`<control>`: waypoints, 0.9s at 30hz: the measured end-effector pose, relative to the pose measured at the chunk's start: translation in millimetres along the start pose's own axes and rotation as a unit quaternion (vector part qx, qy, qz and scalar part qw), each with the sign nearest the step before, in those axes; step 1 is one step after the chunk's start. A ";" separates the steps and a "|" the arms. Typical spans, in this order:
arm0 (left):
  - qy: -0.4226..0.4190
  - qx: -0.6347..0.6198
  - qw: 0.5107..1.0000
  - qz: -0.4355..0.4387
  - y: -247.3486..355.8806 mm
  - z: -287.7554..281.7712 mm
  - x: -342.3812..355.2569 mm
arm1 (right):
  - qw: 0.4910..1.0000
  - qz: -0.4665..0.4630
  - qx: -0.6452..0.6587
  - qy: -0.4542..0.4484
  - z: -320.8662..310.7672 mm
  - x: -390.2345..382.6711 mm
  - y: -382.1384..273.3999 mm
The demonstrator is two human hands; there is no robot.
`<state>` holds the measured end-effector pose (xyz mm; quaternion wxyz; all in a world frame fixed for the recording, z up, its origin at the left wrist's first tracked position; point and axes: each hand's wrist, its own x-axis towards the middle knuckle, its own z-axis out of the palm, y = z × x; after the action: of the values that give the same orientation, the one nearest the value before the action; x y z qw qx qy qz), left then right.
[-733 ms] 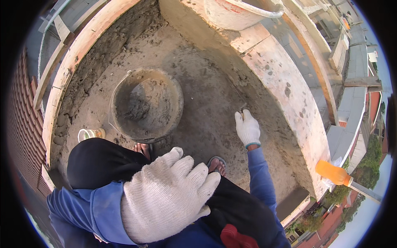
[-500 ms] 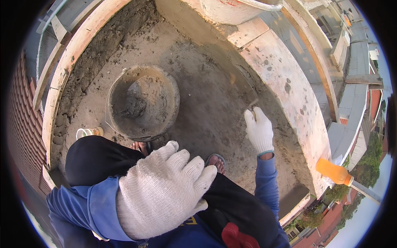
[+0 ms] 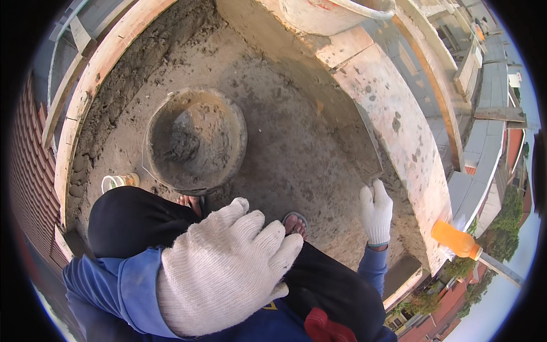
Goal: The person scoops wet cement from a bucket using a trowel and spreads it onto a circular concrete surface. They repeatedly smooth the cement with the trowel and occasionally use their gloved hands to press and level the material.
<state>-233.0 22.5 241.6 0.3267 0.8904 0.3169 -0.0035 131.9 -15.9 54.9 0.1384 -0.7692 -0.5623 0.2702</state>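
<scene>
My gloved right hand (image 3: pixel 376 210) grips a mud-covered trowel (image 3: pixel 364 148) by its handle; the long blade lies along the inner face of the right-hand wall (image 3: pixel 336 119), whose grey mortar is damp. My gloved left hand (image 3: pixel 222 271) rests near my legs at the bottom, fingers apart and holding nothing. Beyond it, by my foot, stands a bucket (image 3: pixel 219 131) with wet grey mortar (image 3: pixel 182 145) inside. A small plastic cup (image 3: pixel 117 182) lies beside my left knee.
Pale board edges (image 3: pixel 399 125) border the recess where my feet are. A white tub (image 3: pixel 319 17) sits on the far right edge, an orange bottle (image 3: pixel 450 236) on the near right edge. Scaffold timbers (image 3: pixel 433 68), grey roofing and red tiled roofs (image 3: pixel 31 171) lie outside.
My right hand has moved right and toward me, drawing the trowel along the wall, so more of its blade shows. My left hand has hardly moved.
</scene>
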 end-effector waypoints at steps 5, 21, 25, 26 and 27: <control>0.020 0.000 1.000 -0.008 -3.5 7.7 -13.5 | 0.992 -0.123 -0.028 0.027 44.8 -1.8 -22.2; 0.059 -0.001 0.998 -0.001 -3.6 4.3 -32.7 | 0.987 0.021 0.139 -0.074 36.0 66.8 -95.2; 0.038 -0.010 0.999 0.000 -6.7 -1.0 -34.2 | 0.996 -0.003 0.074 -0.058 33.4 39.9 -86.3; 0.033 -0.014 0.999 -0.009 -7.3 -2.9 -35.7 | 0.996 -0.031 0.042 -0.069 42.0 39.0 -84.2; 0.027 -0.017 0.999 -0.018 -7.8 -4.0 -37.8 | 0.995 -0.060 0.011 -0.081 53.8 40.0 -82.9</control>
<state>-268.4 8.1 248.3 0.3332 0.8785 0.3418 0.0201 44.6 44.1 43.5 0.1169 -0.7081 -0.6137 0.3292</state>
